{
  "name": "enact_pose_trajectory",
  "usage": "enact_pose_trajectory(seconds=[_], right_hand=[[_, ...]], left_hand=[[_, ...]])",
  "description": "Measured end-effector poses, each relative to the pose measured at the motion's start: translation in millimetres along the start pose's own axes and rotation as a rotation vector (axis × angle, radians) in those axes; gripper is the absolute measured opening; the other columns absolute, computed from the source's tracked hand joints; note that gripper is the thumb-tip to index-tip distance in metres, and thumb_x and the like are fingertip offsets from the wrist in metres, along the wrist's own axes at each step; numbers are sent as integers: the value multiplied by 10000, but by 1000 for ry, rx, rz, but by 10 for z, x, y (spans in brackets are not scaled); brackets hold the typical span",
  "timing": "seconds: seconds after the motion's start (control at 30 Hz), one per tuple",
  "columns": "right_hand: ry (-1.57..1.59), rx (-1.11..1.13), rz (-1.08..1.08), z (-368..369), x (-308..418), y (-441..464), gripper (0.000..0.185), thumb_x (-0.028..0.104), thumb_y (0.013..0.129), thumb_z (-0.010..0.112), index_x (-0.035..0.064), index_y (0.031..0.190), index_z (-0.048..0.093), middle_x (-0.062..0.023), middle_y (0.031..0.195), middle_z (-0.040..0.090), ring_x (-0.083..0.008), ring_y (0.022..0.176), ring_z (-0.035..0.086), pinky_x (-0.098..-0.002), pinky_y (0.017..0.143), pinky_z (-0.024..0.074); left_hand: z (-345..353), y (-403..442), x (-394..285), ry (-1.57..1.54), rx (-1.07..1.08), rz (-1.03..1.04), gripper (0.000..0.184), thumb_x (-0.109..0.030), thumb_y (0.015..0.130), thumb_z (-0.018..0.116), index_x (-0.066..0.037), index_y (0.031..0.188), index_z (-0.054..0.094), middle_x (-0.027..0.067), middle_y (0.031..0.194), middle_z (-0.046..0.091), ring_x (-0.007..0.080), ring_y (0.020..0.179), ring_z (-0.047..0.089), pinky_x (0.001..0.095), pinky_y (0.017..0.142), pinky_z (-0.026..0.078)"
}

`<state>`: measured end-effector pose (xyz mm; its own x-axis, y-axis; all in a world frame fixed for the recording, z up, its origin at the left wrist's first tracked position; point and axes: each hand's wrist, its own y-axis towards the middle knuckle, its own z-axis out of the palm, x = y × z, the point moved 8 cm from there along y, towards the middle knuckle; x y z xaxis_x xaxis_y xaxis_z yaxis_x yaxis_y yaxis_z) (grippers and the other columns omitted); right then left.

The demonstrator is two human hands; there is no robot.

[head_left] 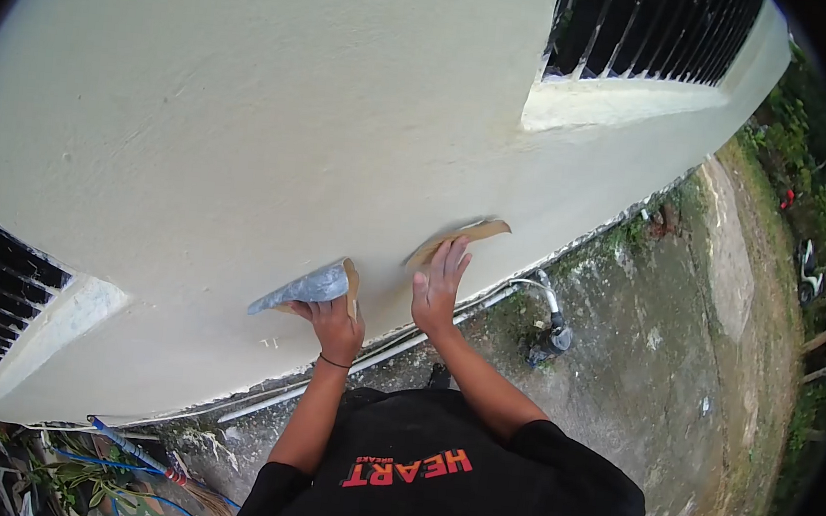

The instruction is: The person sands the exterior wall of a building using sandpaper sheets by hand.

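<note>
My left hand (335,328) grips a curled sheet of sandpaper (307,288), its grey side facing out and its tan side showing at the rolled edge. That sheet is against or very near the cream wall (244,165); the exact contact is hidden. To the right, my right hand (440,285) has its fingers laid over a second, tan-backed piece of sandpaper (459,240), holding it against the wall. Both ends of this piece lift away from the surface. The thumb of my right hand is held apart from the fingers.
Barred windows (649,33) open in the wall at upper right and lower left. Pipes (396,340) run along the wall base to a dark water pump (550,337) on the concrete ground (637,396). A broom (200,497), blue hose and plants lie at lower left.
</note>
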<state>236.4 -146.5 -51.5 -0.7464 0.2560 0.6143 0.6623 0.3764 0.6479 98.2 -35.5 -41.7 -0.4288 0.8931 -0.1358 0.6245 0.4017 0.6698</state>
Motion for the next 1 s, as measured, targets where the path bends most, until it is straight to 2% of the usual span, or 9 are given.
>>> enact_pose_trajectory(seconds=[0.13, 0.2, 0.33, 0.47, 0.6, 0.7, 0.8, 0.9, 1.0], right_hand=[[11, -444, -3, -1163, 58, 1446, 613, 373, 928, 237, -71, 1344, 168, -317, 1392, 86, -422, 1314, 42, -486, 1050, 27], [41, -523, 19, -1555, -52, 1826, 606, 382, 937, 205, -58, 1352, 164, -304, 1398, 89, -402, 1320, 50, -463, 1058, 25], [127, -512, 122, -1489, -82, 1721, 617, 407, 941, 185, -48, 1357, 161, -283, 1411, 67, -386, 1325, 55, -440, 1062, 28], [9, -63, 0, -352, 324, 541, 606, 345, 927, 244, -102, 1329, 169, -360, 1373, 37, -484, 1291, 28, -521, 1033, 12], [21, -367, -14, -1217, -134, 1447, 609, 362, 932, 237, -78, 1345, 155, -304, 1405, 43, -419, 1319, 21, -492, 1043, -2], [212, -520, 115, -1849, -480, 2029, 618, 408, 943, 181, -41, 1365, 130, -253, 1425, 53, -328, 1340, 32, -396, 1073, 15], [215, -524, 164, -1705, -466, 1866, 600, 381, 945, 202, -40, 1365, 125, -253, 1425, 60, -333, 1339, 43, -381, 1074, 33], [0, -270, 64, -784, 212, 969, 620, 346, 930, 256, -92, 1345, 110, -326, 1392, 51, -426, 1314, 26, -479, 1049, 11], [-22, -176, 35, -604, 277, 824, 643, 361, 927, 262, -106, 1339, 103, -339, 1385, 41, -437, 1311, 13, -509, 1037, -2]], left_hand=[[-1058, 871, -35, -161, -513, -117, 533, -252, 902, 347, 36, 1338, 239, 269, 1404, 134, 424, 1315, 21, 551, 1016, -81], [-1524, 1193, 0, -60, -582, -209, 569, -311, 940, 255, 37, 1366, 109, 258, 1425, 19, 408, 1321, -20, 524, 1029, -65], [-1305, 1022, -31, -111, -573, -271, 579, -314, 940, 251, 46, 1365, 94, 263, 1423, 7, 412, 1318, -31, 529, 1031, -36], [-475, 590, -414, 39, -243, -152, 628, -376, 937, 251, 64, 1356, 92, 258, 1424, 20, 425, 1311, -43, 522, 1036, -30], [-1030, 694, 203, 92, -511, -260, 606, -382, 949, 226, 64, 1346, 121, 266, 1403, 82, 422, 1300, 51, 477, 1052, 12], [-1289, 580, 893, -585, -734, -471, 662, -376, 941, 342, 77, 1341, 73, 223, 1383, 184, 269, 1235, 296, 354, 1019, 260], [-1116, 449, 906, -789, -798, -584, 660, -378, 944, 330, 74, 1342, 60, 228, 1374, 207, 265, 1215, 328, 343, 1012, 276], [-955, 548, 152, 14, -581, -340, 633, -334, 950, 266, 82, 1351, 8, 267, 1419, -15, 360, 1330, -25, 425, 1069, 16], [-1040, 442, 390, -77, -620, -393, 643, -346, 948, 275, 95, 1346, 25, 256, 1424, -11, 357, 1331, -9, 440, 1067, 22]])
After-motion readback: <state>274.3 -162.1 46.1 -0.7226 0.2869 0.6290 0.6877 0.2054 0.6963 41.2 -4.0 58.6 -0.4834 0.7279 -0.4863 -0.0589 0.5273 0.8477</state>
